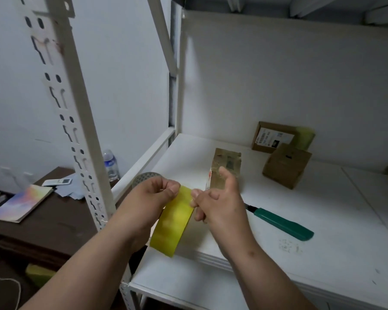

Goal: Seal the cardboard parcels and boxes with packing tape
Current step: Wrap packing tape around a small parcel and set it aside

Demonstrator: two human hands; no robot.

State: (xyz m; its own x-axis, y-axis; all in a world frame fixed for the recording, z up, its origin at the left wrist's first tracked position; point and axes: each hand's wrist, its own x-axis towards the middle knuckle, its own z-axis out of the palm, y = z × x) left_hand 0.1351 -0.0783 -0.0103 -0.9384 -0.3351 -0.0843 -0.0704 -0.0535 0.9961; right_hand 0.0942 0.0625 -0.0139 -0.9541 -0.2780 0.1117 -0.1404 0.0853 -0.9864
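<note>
On the white shelf [278, 220], three cardboard parcels [286, 168] are kept toward the back edge, a green utility knife [282, 222] nearer the front. The yellowish packing tape roll [174, 227] is gripped at the front-left corner by the left hand [152, 193]; its loose end is pinched by the right hand [215, 202], presumably for peeling.

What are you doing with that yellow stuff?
A person is getting packing tape ready. The left hand holds the yellow tape roll, and the right hand picks at its loose end with thumb and finger. On the white shelf wait a flat cardboard parcel, a small brown box and a labelled box behind it. A green-handled knife lies beside the hands.
</note>
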